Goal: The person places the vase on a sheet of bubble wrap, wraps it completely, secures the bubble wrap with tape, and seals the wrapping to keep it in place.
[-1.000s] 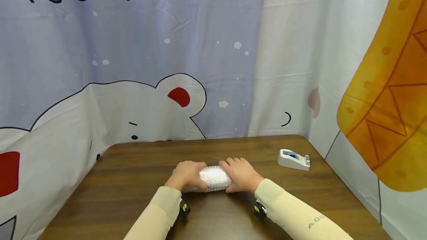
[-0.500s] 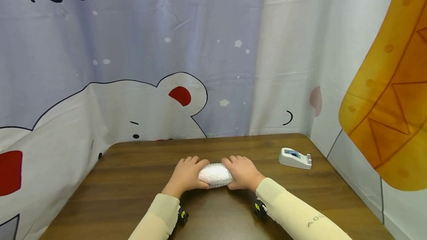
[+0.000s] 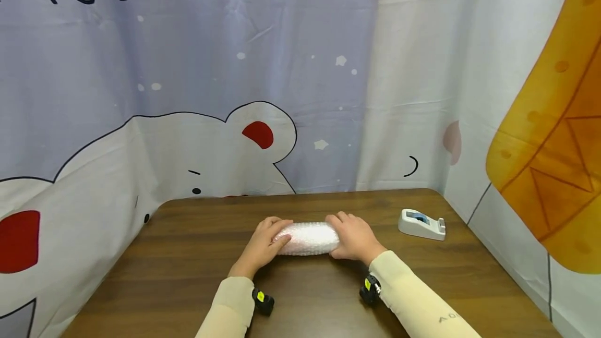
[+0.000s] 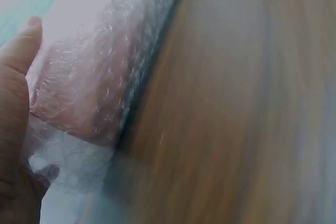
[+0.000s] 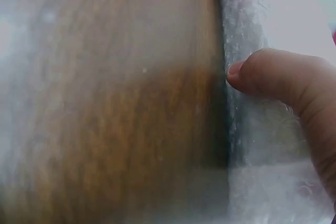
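A roll-shaped bundle in clear bubble wrap (image 3: 310,239) lies crosswise between both hands on the brown table. My left hand (image 3: 263,244) grips its left end, thumb over the near upper side. At the right end, my right hand (image 3: 355,240) holds it with fingers over the far side and thumb at the near side. The left wrist view shows something pinkish inside the bubble wrap (image 4: 100,72), whose loose edge extends past it near the thumb (image 4: 23,51). In the right wrist view the thumb (image 5: 278,77) presses on the wrap near the bundle's lower edge.
A white tape dispenser (image 3: 421,225) with a blue roll stands on the wood-grain table (image 3: 188,254) at the back right. A printed curtain (image 3: 319,67) hangs right behind the table and along its right side.
More of the bundle shows between the hands now. My left hand has shifted its grip outward, its thumb moving higher onto the wrap. My right hand has moved slightly right and away.
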Action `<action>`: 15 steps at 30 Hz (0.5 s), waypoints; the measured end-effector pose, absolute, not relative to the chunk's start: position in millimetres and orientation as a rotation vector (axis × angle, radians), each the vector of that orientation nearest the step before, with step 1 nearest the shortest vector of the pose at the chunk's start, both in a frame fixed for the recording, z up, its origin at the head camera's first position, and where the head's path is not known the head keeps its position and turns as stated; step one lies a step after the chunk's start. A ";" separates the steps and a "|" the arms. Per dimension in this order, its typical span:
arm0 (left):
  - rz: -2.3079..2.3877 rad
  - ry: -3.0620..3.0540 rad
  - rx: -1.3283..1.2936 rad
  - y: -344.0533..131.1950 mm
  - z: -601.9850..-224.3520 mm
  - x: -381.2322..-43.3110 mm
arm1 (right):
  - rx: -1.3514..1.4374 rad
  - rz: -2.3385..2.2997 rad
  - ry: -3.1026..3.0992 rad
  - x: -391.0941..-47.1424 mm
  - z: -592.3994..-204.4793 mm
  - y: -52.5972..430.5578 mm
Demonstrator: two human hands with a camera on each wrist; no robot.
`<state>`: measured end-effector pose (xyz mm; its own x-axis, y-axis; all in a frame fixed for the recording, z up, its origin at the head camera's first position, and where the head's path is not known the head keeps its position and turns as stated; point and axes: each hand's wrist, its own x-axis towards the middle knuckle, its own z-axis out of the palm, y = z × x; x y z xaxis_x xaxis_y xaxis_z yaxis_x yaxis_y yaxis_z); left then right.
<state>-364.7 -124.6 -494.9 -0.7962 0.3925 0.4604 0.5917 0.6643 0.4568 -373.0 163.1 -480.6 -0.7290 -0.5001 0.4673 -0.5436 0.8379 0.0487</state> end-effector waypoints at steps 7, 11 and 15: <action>-1.080 -2.497 -0.635 -113.8 -509.0 -371.4 | 0.704 0.437 -2.467 -369.5 -496.0 176.1; -1.046 -2.502 -0.584 -112.8 -511.7 -370.0 | 0.766 0.725 -2.407 -364.8 -501.9 191.7; -1.065 -2.517 -0.563 -109.6 -509.8 -371.2 | 0.623 0.849 -2.271 -364.6 -495.1 237.9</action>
<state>-371.2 -109.6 -509.8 -0.8602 0.2217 0.4593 0.4840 0.6389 0.5980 -364.6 237.9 -495.1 -0.6912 -0.2049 0.6930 -0.6094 0.6807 -0.4066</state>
